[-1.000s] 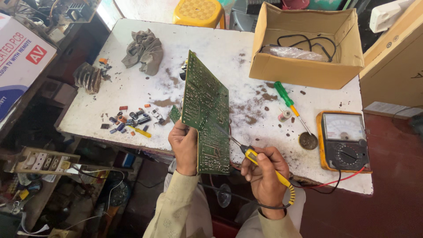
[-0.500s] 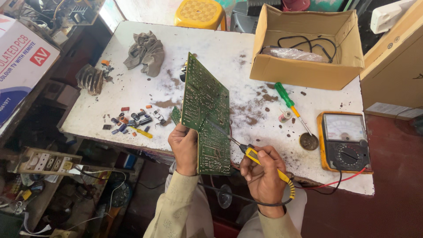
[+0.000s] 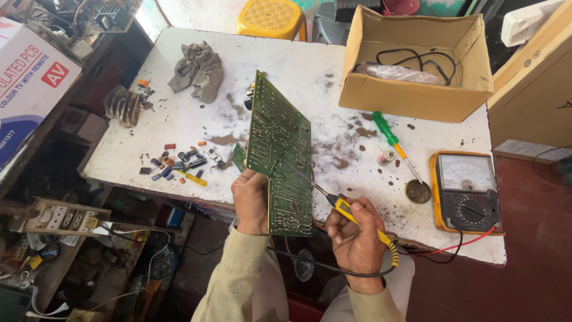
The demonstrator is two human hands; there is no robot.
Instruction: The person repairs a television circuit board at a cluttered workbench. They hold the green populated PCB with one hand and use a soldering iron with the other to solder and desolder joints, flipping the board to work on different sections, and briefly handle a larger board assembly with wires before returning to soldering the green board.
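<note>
The left hand (image 3: 251, 200) grips the green circuit board (image 3: 279, 156) upright above the counter (image 3: 286, 65) edge — the right hand (image 3: 356, 235) beside it pinches a yellow soldering iron (image 3: 351, 216), its tip touching the board.

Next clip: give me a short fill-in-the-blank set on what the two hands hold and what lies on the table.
1. The left hand holds a green ____ upright by its lower edge.
2. The right hand holds a soldering iron whose handle is ____ in colour.
3. On the white table, the screwdriver has a ____ handle.
4. The analog meter lies at the table's ____ edge.

Missing words: circuit board; yellow; green; right
</note>
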